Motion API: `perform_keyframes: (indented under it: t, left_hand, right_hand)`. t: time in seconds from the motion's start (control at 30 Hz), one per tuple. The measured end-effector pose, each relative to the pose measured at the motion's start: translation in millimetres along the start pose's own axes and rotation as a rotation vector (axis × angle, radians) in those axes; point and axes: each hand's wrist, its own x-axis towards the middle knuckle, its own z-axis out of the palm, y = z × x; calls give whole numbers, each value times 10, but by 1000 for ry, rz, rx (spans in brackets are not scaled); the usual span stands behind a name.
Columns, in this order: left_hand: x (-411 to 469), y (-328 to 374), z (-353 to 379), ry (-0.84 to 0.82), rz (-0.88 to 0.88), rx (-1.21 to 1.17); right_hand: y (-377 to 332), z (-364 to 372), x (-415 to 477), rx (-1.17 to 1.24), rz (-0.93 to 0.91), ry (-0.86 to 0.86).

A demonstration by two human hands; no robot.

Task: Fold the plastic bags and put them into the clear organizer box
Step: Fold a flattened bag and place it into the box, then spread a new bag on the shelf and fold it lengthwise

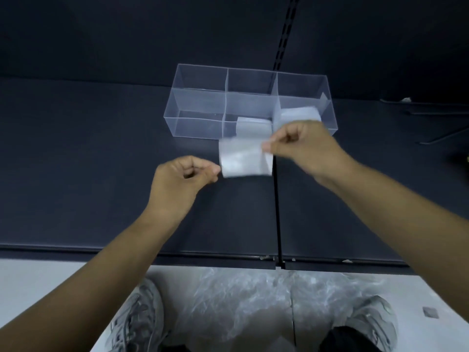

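Brightness: dim; the dark desk and wall soak up light, and the pale floor reads brightest.
Shadows: faint and soft.
Glare: white sheen on the crumpled plastic; thin highlights along the clear box edges.
Blur: motion smear on the right grip and the folded bag.
Distortion: mild wide-angle bowing toward the frame edges.

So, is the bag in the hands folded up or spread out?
Folded: the plastic bag is a small layered rectangle, pinched at its ends by the left hand and right hand.

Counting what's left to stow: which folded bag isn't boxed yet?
The bag pinched by left hand and right hand, before the organizer box; the other two lie inside it.
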Motion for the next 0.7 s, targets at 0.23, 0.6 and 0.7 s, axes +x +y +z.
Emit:
perform_keyframes:
  t: [0.23,0.6,0.7]
  left_hand:
    - [-376,-536,130,-154,317,863]
    - [-401,-571,113,-207,384,1084]
    - [-390,-569,112,-218,400,1119]
  right_hand:
    - [9,-80,985,-192,18,255]
    - [59,-33,1121,-794,-101,222]
    - [13,-78,894,-683,-169,273]
